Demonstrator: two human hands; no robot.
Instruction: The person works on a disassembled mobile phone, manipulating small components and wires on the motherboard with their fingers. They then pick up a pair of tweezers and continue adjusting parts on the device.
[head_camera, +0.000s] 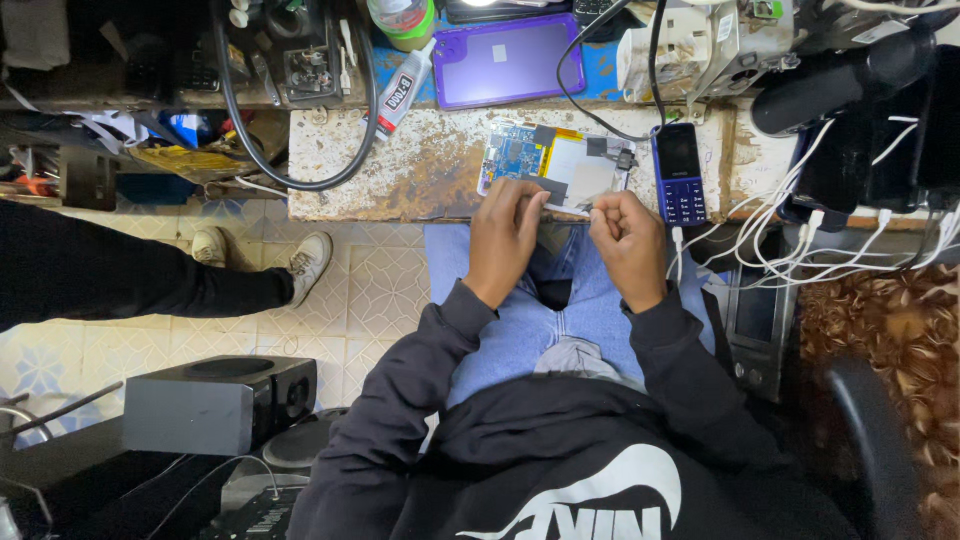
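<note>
Opened tablet (555, 165) lies at the tabletop's (400, 170) near edge, beside a blue phone (680, 172). Left hand (508, 240) presses it flat; right hand (628, 240) is fisted, pinching a thin strip (568, 209). Looks light and fragile; hold by edges.
</note>
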